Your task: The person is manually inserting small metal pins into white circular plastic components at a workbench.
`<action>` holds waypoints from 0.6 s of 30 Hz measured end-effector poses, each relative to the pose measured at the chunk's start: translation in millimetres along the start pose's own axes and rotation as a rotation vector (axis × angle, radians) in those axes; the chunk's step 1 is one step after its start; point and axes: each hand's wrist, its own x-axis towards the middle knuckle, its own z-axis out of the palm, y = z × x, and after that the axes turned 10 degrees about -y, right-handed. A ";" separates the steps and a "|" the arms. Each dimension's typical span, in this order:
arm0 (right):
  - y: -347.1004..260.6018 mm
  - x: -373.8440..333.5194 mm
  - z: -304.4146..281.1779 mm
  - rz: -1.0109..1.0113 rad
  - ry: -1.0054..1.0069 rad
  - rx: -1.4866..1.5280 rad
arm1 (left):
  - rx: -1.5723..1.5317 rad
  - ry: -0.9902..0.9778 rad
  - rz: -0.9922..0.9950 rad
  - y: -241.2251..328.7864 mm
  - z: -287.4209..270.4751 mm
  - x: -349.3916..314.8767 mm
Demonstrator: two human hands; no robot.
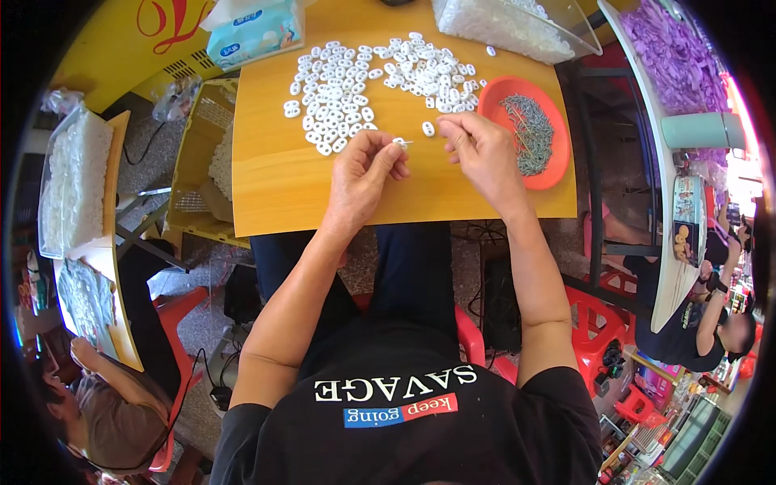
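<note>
My left hand [365,171] pinches a small white oval plastic piece [398,141] between thumb and fingers. A thin metal screw pokes out of it toward the right. Just right of it, my right hand [485,153] has thumb and forefinger drawn together; what they hold, if anything, is too small to make out. Between the hands a single white two-holed piece [428,128] lies on the wooden table [291,194]. Close to the right hand, a red-orange dish [554,171] holds many grey screws [529,133] and a few longer, gold-coloured thin sticks.
Two spreads of white two-holed pieces, a left one [335,93] and a right one [428,69], cover the table's far half. Behind them stand a tissue pack [257,36] and a clear bin [517,32]. A yellow crate [190,145] sits left; other people work on both sides.
</note>
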 end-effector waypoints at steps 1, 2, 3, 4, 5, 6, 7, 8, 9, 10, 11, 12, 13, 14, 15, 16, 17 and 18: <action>8.6 5.6 -3.0 -0.087 0.057 -0.174 | -0.002 -0.003 0.001 1.0 0.8 0.5; 14.5 8.7 -4.8 -0.173 0.114 -0.348 | -0.027 0.001 0.008 2.6 0.9 1.3; 16.2 10.8 -2.3 -0.174 0.112 -0.349 | -0.050 0.011 0.015 3.6 -0.4 1.4; 16.8 13.1 1.7 -0.188 0.103 -0.477 | -0.050 0.012 0.017 3.4 -0.9 1.0; 16.9 14.6 5.2 -0.202 0.094 -0.605 | -0.050 0.008 0.024 2.6 -1.3 0.7; 16.8 15.4 8.7 -0.204 0.092 -0.605 | -0.049 0.004 0.032 2.3 -2.0 0.1; 16.5 16.0 11.9 -0.172 0.089 -0.638 | -0.049 0.007 0.033 2.0 -2.5 -0.2; 16.2 16.3 14.0 -0.140 0.085 -0.671 | -0.053 0.003 0.032 1.6 -2.9 -0.2; 16.0 16.2 15.4 -0.142 0.083 -0.671 | -0.057 0.001 0.031 1.8 -3.0 -0.2; 15.7 16.1 16.7 -0.136 0.077 -0.609 | -0.058 0.004 0.032 1.9 -2.9 -0.1; 15.8 16.2 17.9 -0.129 0.072 -0.547 | -0.064 0.001 0.024 2.1 -2.7 0.1; 18.3 15.7 18.4 -0.129 0.071 -0.548 | -0.072 -0.005 0.015 2.5 -2.2 0.4; 22.7 14.7 19.0 -0.169 0.081 -0.490 | -0.073 -0.005 0.015 2.5 -2.0 0.5; 25.0 14.1 19.3 -0.209 0.091 -0.431 | -0.074 -0.006 0.017 2.3 -1.9 0.4; 22.5 13.0 20.3 -0.209 0.087 -0.431 | -0.075 -0.004 0.019 1.9 -2.3 0.0; 18.1 10.3 21.2 -0.084 0.069 -0.223 | -0.076 -0.001 0.018 1.5 -2.8 -0.1; 14.5 8.2 21.6 0.042 0.052 -0.014 | -0.075 -0.005 0.016 1.3 -3.1 0.1; 13.3 6.9 20.9 0.043 0.051 -0.014 | -0.073 -0.011 0.013 1.4 -3.5 0.1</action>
